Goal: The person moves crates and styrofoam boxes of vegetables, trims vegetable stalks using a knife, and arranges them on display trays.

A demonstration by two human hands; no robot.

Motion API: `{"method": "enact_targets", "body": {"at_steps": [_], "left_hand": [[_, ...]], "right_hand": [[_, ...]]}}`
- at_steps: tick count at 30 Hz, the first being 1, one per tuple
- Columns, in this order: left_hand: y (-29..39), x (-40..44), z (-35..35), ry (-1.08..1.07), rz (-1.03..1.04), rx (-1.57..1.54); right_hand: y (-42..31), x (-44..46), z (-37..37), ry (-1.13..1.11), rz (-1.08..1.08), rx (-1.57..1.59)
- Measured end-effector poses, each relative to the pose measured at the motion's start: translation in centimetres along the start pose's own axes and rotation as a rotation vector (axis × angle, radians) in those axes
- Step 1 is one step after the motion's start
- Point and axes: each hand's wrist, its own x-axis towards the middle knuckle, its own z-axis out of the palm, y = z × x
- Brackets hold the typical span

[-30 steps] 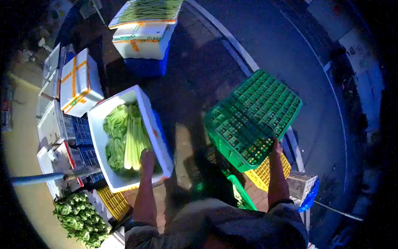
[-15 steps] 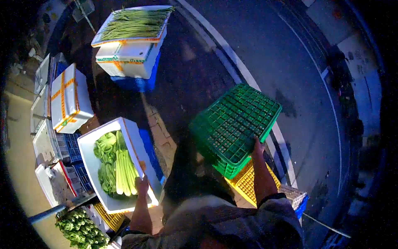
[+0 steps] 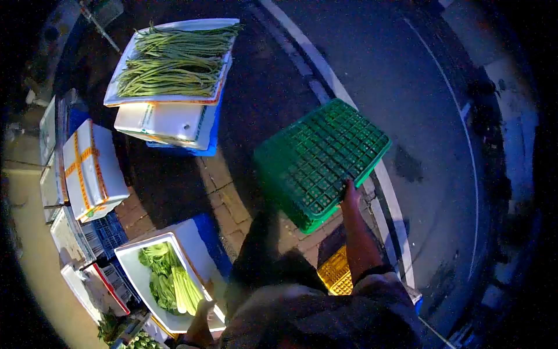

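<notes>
My right hand (image 3: 350, 196) is closed on the near right edge of a green plastic crate (image 3: 331, 160), whose gridded face is turned up. The crate hangs tilted in front of me, apart from the yellow crate (image 3: 336, 272) lower down. At lower left, my left hand (image 3: 201, 321) grips the right rim of a white foam box (image 3: 129, 263); its fingertips are partly hidden. Inside that box lie leafy greens (image 3: 160, 279) and pale green stalks (image 3: 187, 294).
Ahead, long green beans (image 3: 174, 61) fill a foam tray on a white foam box (image 3: 160, 123). Another taped foam box (image 3: 96, 168) stands at left beside blue crates (image 3: 107, 232). A white-lined road (image 3: 407, 116) runs along the right.
The green crate has shifted forward and slightly left, away from the yellow crate. The foam box of greens sits lower in view, with my left hand still at its rim. The whole view has tilted up.
</notes>
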Motion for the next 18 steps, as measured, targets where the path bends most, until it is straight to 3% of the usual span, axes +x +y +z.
{"method": "enact_targets", "body": {"at_steps": [2,3,4,5,6,7,9,10,11,12,13,14,16,18], "left_hand": [[-0.4,8.6,-0.5,-0.008,-0.233,-0.018],[0.3,8.0,-1.8,-0.019,-0.088,0.088],[0.9,7.8,-3.1,-0.013,0.058,0.196],[2.6,4.3,-5.7,-0.071,0.412,0.383],[4.1,3.1,-5.8,-0.212,0.732,-0.214],[5.5,3.0,-5.5,-0.335,1.026,-0.835],[12.8,1.8,-7.0,0.535,1.446,0.108],[15.4,1.8,-7.0,0.964,1.502,0.638],[17.7,-1.9,-6.6,0.619,1.332,0.242],[21.1,-8.1,-5.8,0.178,1.014,-0.376],[23.7,-13.0,-4.8,0.045,0.859,-0.612],[25.6,-16.7,-3.9,-0.027,0.765,-0.756],[29.0,-18.9,-2.7,-0.039,0.848,-0.788],[30.7,-20.1,-2.0,-0.032,0.940,-0.814]], "right_hand": [[-1.2,0.8,4.2,0.041,0.032,0.146],[-1.4,1.6,6.6,0.057,0.051,0.221],[0.2,5.3,6.2,0.168,0.098,0.086],[2.0,6.4,6.9,0.393,0.069,-0.200],[2.1,6.9,7.5,0.499,0.086,-0.340],[1.5,6.8,7.6,0.411,0.100,-0.406],[0.6,6.8,7.6,0.025,0.085,-0.507],[0.4,6.7,7.6,-0.154,0.064,-0.588],[0.1,6.5,7.9,-0.290,0.047,-0.678],[-0.2,6.2,8.1,-0.405,0.029,-0.767],[-0.3,6.2,8.6,-0.514,0.009,-0.848],[-0.3,6.4,9.0,-0.572,0.004,-0.853],[1.1,8.6,9.5,-0.623,-0.016,-0.670],[-2.7,6.7,11.8,-0.728,0.037,-0.749]]}}
